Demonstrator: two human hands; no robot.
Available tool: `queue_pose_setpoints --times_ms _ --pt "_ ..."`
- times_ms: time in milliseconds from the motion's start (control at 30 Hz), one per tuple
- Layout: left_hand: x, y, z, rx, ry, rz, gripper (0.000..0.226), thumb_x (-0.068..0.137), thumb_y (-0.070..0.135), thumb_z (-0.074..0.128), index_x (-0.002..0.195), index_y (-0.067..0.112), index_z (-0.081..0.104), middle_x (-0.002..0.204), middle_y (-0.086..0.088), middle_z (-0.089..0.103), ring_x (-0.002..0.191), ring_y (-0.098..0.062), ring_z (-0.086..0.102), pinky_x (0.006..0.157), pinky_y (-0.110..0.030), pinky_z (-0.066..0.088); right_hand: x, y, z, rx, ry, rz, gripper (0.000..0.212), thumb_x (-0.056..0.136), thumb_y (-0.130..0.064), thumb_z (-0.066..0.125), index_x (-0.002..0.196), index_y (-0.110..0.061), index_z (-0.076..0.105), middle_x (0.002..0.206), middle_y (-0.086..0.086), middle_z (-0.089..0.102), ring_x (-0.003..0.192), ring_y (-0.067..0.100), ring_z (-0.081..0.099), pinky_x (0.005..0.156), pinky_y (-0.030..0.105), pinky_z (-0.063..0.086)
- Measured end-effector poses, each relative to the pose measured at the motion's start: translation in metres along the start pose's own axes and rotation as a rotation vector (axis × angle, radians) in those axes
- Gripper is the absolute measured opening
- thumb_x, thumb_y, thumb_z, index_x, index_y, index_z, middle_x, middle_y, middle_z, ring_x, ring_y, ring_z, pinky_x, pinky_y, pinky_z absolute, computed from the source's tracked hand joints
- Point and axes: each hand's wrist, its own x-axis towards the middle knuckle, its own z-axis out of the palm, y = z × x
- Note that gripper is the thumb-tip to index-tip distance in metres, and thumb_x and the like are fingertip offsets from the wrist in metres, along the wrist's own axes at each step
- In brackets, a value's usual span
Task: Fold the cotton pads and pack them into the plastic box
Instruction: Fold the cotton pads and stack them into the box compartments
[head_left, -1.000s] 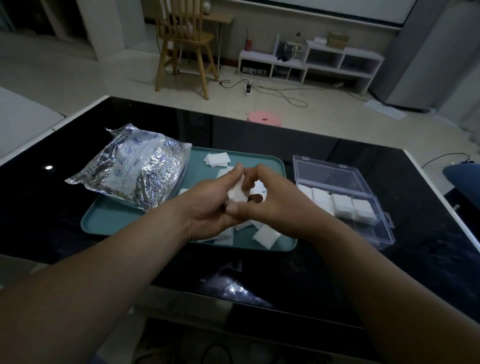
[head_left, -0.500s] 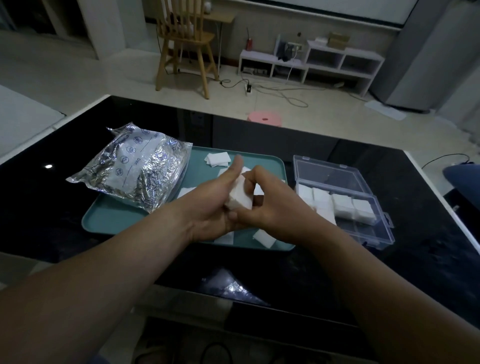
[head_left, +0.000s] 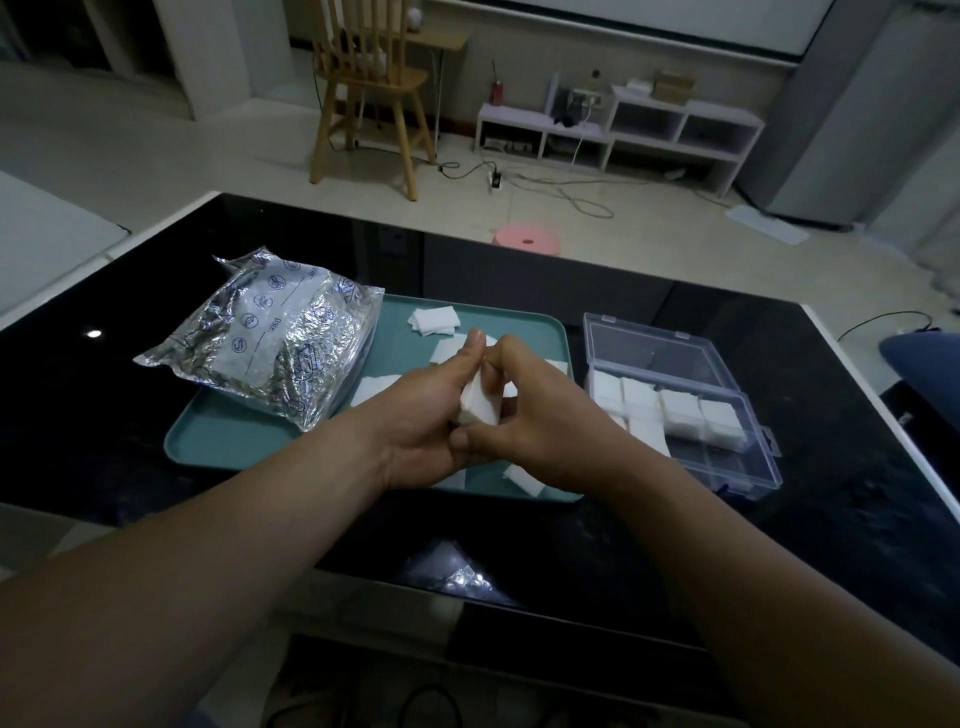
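Observation:
Both hands meet above the teal tray (head_left: 234, 441). My left hand (head_left: 431, 415) and my right hand (head_left: 535, 421) pinch one folded white cotton pad (head_left: 480, 408) between them. Loose flat pads lie on the tray, a small stack (head_left: 434, 319) at its far side and one (head_left: 522, 477) near its front edge. To the right stands the clear plastic box (head_left: 675, 358), lid open, with several folded pads (head_left: 675, 410) lined up inside.
A crinkled silver foil bag (head_left: 270, 343) rests on the tray's left half. Everything sits on a glossy black table (head_left: 104, 415). Beyond its far edge are a pink stool (head_left: 527, 241), a wooden chair (head_left: 371, 88) and a low white shelf (head_left: 623, 130).
The pad has been folded smaller and pressed tighter between both hands. The hands shifted slightly, staying over the tray.

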Motion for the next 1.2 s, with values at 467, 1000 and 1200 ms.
queue_pose_setpoints --times_ms 467,1000,1200 --pt "0.004 -0.002 -0.001 -0.042 0.004 0.015 0.044 0.099 0.061 0.05 0.105 0.019 0.063 0.104 -0.014 0.054 0.094 -0.023 0.054 0.09 -0.037 0.053 -0.004 -0.004 -0.008 -0.017 -0.001 0.021 0.05 0.078 -0.031 0.091 0.1 -0.017 0.049 0.101 0.002 0.063 0.092 0.023 0.06 0.073 0.03 0.049" --pt "0.002 0.002 0.001 -0.171 0.023 0.031 0.038 0.102 0.011 0.039 0.129 -0.001 0.061 0.111 -0.012 0.072 0.091 -0.023 0.069 0.076 -0.038 0.063 -0.017 -0.002 -0.015 0.075 0.04 0.137 0.017 0.098 -0.04 0.069 0.107 -0.028 0.063 0.119 -0.012 0.065 0.11 0.003 0.06 0.092 0.025 0.046" --pt "0.006 -0.004 0.003 -0.13 0.105 0.098 0.032 0.106 0.015 0.044 0.132 0.003 0.058 0.125 -0.019 0.069 0.088 -0.026 0.074 0.072 -0.04 0.061 -0.013 -0.002 -0.015 0.016 0.148 0.234 0.016 0.101 -0.026 0.064 0.092 -0.017 0.074 0.095 -0.002 0.072 0.087 0.009 0.063 0.073 0.024 0.046"
